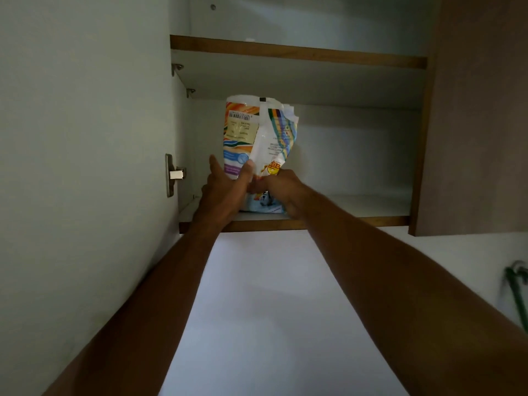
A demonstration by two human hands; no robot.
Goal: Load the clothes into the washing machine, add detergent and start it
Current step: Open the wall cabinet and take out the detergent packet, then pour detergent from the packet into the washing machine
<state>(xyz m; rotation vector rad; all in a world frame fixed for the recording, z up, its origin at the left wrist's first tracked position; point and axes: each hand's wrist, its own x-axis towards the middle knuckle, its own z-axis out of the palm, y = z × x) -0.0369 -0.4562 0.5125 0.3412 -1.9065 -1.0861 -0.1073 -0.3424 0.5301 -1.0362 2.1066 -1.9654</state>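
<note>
A colourful plastic detergent bag (251,132) stands upright on the lower shelf (357,217) of an open wall cabinet, near its left side, with its top crumpled. Both my arms reach up to it. My left hand (223,192) grips the bag's left side, thumb across the front and forefinger pointing up. My right hand (283,192) clasps the bag's lower right part. The bag's bottom is partly hidden behind my hands. The washing machine and the clothes are out of view.
The cabinet door (85,167) stands open at the left, with a metal hinge (174,175) by my left hand. An upper shelf (300,51) runs above the bag. A brown cabinet side (471,124) is at the right, and a green hose (517,298) below it.
</note>
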